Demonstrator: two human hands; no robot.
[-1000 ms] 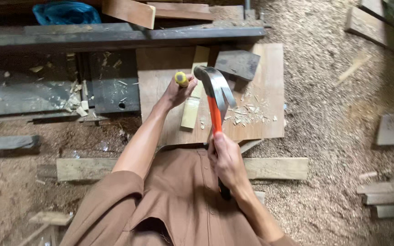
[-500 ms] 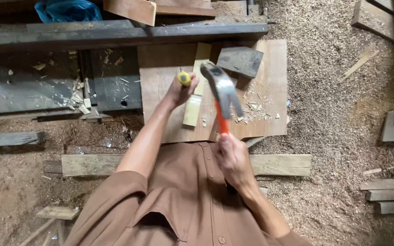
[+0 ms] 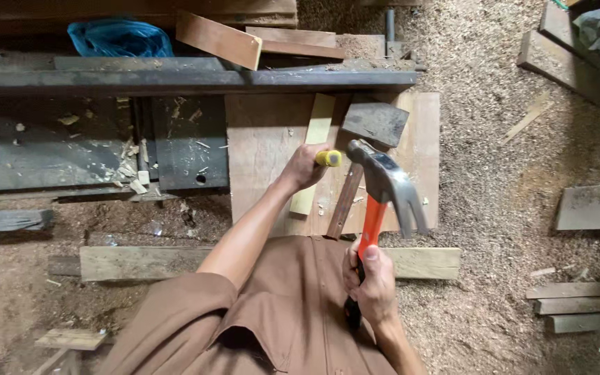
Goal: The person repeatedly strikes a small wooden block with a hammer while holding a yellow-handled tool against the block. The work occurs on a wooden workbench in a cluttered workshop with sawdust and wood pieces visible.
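Note:
My left hand [image 3: 305, 167] grips a tool with a yellow handle end [image 3: 328, 158], probably a chisel, held upright on a pale wooden strip [image 3: 314, 149]. The strip lies on a wide board [image 3: 258, 153]. My right hand [image 3: 371, 281] holds a claw hammer by its orange and black handle [image 3: 371, 229]. The steel hammer head [image 3: 388, 182] hangs just right of the yellow handle end, close to it. A darker narrow strip [image 3: 345, 201] lies slantwise under the hammer.
A dark grey wooden block [image 3: 375, 123] rests on the board's far right part. A dark metal beam [image 3: 189, 80] runs across behind. A blue bag [image 3: 119, 38] lies at the far left. Planks [image 3: 578, 305] and sawdust cover the ground at right.
The hammer head has swung down and to the right, from above the yellow handle end to beside it. My left hand stays on the tool. Wood chips near the strip are fewer.

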